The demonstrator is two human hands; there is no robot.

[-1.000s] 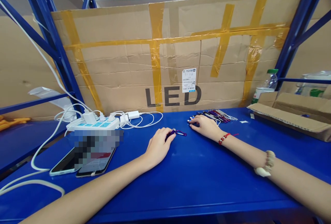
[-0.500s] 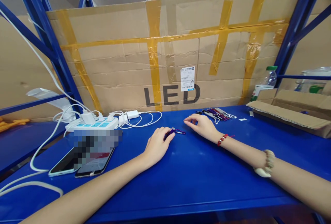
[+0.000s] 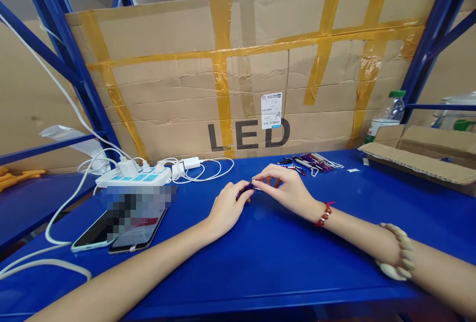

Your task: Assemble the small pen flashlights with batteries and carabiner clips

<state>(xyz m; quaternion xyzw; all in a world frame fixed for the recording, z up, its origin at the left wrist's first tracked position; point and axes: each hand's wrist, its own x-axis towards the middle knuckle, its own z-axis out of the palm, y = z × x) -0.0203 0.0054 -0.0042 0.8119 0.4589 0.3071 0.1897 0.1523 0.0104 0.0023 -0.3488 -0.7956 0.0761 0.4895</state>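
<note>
My left hand rests on the blue table with its fingers closed around a small purple pen-like piece. My right hand has come up against it from the right, thumb and forefinger pinched at the piece's silver end. Whether the right hand carries another small part I cannot make out. Behind the right hand lies a pile of several more small pens and clips, purple, black and silver.
A white power strip with chargers and cables sits at the back left, with two phones in front of it. An open cardboard box and a water bottle stand at the right. A taped cardboard sheet marked LED closes the back.
My right hand left the pile at the back and moved left to meet my left hand at the purple piece. The left hand stayed in place.
</note>
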